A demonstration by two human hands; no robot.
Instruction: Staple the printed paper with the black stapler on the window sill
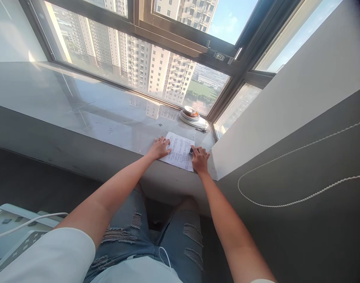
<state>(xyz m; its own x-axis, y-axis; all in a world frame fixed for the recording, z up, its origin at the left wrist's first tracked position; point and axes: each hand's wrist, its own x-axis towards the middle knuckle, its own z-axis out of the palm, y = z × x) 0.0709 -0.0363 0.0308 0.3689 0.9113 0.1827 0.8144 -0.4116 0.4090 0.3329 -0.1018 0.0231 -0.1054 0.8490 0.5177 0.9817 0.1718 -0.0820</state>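
Note:
A printed sheet of paper (180, 149) lies on the pale, glossy window sill, close to its front edge. My left hand (160, 148) rests flat over the sheet's left edge with its fingers apart. At the right edge of the paper, my right hand (200, 159) is closed around a small dark object (191, 150). Only the tip of that object shows, so its kind cannot be made out. The print is too small to read.
Toward the window corner sits a round stacked item (193, 117) in white and orange, with a small dark item (201, 130) beside it. A tiny piece (160, 125) lies behind the paper. A bead cord (274, 205) hangs at right. A white slatted item (23, 232) stands lower left.

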